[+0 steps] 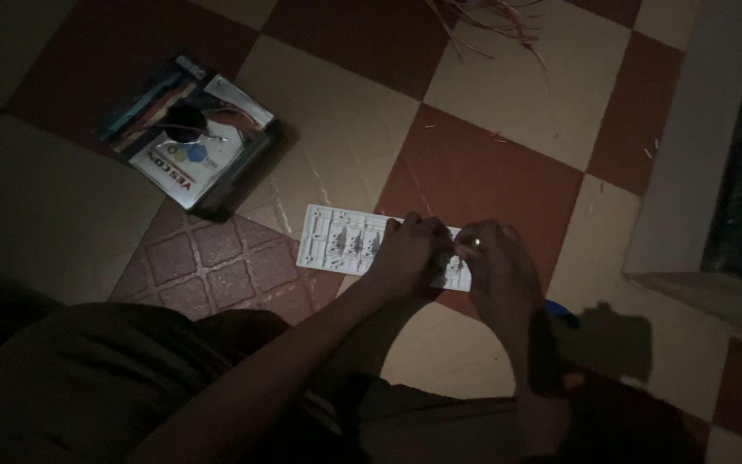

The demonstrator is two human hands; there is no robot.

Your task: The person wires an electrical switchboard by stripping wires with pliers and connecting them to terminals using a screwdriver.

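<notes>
Both our hands rest on the white switch plate [341,241] lying on the checkered floor [345,129]: left hand [411,251] and right hand [498,268] close together, fingers pinching at its right end. Whether anything is fitted yet, we cannot tell; loose wires [491,17] and an open tool box [191,137] lie well apart.

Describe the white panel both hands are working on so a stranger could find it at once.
On the checkered tile floor, directly ahead of the kneeling person, lies a long white rectangular panel. The left hand and right hand cover its right end; unlike the dark tray, it's flat and pale.
</notes>
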